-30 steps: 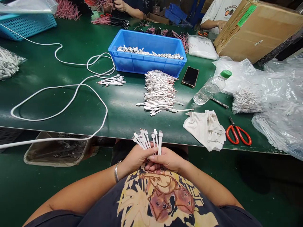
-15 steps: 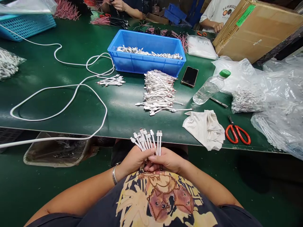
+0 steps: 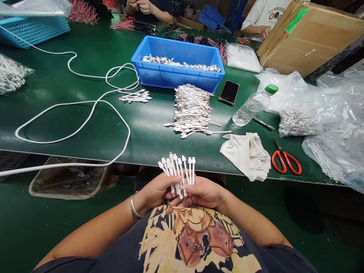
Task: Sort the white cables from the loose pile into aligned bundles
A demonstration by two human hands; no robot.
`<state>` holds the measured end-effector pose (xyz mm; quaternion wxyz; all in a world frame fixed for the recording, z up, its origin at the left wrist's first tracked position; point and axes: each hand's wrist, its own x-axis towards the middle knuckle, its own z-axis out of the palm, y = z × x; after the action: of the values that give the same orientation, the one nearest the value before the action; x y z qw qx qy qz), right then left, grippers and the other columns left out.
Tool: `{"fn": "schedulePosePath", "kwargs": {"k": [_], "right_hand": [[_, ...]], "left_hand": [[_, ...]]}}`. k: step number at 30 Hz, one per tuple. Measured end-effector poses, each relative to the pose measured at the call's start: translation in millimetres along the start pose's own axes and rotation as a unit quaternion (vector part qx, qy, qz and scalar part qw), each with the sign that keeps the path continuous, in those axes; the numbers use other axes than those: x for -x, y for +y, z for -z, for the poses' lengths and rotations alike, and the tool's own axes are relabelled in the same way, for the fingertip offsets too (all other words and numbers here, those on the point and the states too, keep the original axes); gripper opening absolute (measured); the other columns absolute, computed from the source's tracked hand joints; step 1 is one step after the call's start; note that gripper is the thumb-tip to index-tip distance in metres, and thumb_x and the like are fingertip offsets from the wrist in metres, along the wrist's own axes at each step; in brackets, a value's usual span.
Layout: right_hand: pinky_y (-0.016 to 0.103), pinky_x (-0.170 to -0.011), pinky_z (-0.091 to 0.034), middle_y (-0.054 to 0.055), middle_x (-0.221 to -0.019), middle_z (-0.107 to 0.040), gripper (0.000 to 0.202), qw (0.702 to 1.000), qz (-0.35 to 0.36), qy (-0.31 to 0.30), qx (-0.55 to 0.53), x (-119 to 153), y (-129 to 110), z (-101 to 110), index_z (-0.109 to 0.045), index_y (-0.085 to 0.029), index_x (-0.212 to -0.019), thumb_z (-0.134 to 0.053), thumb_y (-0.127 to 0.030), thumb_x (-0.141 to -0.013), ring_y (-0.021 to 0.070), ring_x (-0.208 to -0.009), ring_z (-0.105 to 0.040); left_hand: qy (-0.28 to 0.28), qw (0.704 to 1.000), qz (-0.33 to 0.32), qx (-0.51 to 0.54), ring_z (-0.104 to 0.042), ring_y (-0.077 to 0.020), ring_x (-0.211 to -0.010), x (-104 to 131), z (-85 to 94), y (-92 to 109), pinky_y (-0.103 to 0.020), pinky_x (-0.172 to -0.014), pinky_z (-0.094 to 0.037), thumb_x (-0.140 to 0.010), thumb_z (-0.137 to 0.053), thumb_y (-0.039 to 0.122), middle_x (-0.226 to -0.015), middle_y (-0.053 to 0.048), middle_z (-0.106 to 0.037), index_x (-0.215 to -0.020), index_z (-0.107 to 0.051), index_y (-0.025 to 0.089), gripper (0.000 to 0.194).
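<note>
Close to my body, in front of the table's edge, my left hand (image 3: 159, 189) grips a fanned bunch of short white cables (image 3: 175, 170) with plugs at their upper ends. My right hand (image 3: 206, 190) is closed on a few more of these short cables (image 3: 191, 172) on the right of the fan. Both thumbs press on the cables, and the hands nearly meet. Thin reddish wire ends show below the bunch. Beyond the hands, a large pile of the same cables (image 3: 193, 108) lies on the table, with a smaller pile (image 3: 135, 96) to its left.
A blue bin (image 3: 179, 77) of small white parts stands behind the pile. To the right are a phone (image 3: 229, 92), a bottle (image 3: 253, 108), a cloth (image 3: 246, 155), red-handled scissors (image 3: 286, 161) and plastic bags (image 3: 332, 140). A long white cord (image 3: 113, 108) loops across the left.
The hands have drawn slightly apart, and my left thumb has shifted left. More of the cables' lower ends and thin wires now show between the hands. The view has shifted slightly.
</note>
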<state>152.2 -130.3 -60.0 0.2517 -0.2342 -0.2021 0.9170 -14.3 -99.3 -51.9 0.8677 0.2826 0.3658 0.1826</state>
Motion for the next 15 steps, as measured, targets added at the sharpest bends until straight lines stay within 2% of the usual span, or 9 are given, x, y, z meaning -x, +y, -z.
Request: {"fn": "schedulePosePath", "kwargs": {"k": [5,10,15], "right_hand": [[0.024,-0.076,-0.051,0.017,-0.109,-0.063,0.046,1.0,0.007,-0.015,-0.004,0,0,-1,-0.058,-0.01,-0.113,-0.068,-0.036,-0.076,0.0194,-0.091,-0.066],[0.024,-0.076,-0.051,0.019,-0.109,-0.063,0.048,1.0,-0.001,0.025,-0.004,-4,5,3,-0.059,-0.007,-0.11,-0.07,-0.035,-0.074,0.0188,-0.089,-0.066],[0.021,-0.072,-0.052,0.015,-0.103,-0.065,0.042,0.998,-0.011,0.052,-0.014,-10,8,5,-0.061,-0.008,-0.106,-0.072,-0.031,-0.072,0.0155,-0.083,-0.067]], "left_hand": [[-0.004,1.0,0.006,0.007,-0.024,-0.0021,-0.034,2,0.1,0,-0.015,-0.034,-0.018,-0.074,-0.061,0.03,-0.041,0.007,-0.036,-0.08,-0.061,0.011,0.02],[0.028,0.999,0.018,-0.017,-0.027,-0.0022,-0.035,-2,9.9,-6,-0.015,-0.036,-0.017,-0.073,-0.062,0.031,-0.039,0.007,-0.034,-0.063,-0.053,0.011,0.024],[0.036,0.999,0.027,-0.03,-0.027,-0.0018,-0.035,-7,18.9,-12,-0.015,-0.036,-0.016,-0.073,-0.064,0.033,-0.041,0.006,-0.038,-0.069,-0.057,0.01,0.024]]}}
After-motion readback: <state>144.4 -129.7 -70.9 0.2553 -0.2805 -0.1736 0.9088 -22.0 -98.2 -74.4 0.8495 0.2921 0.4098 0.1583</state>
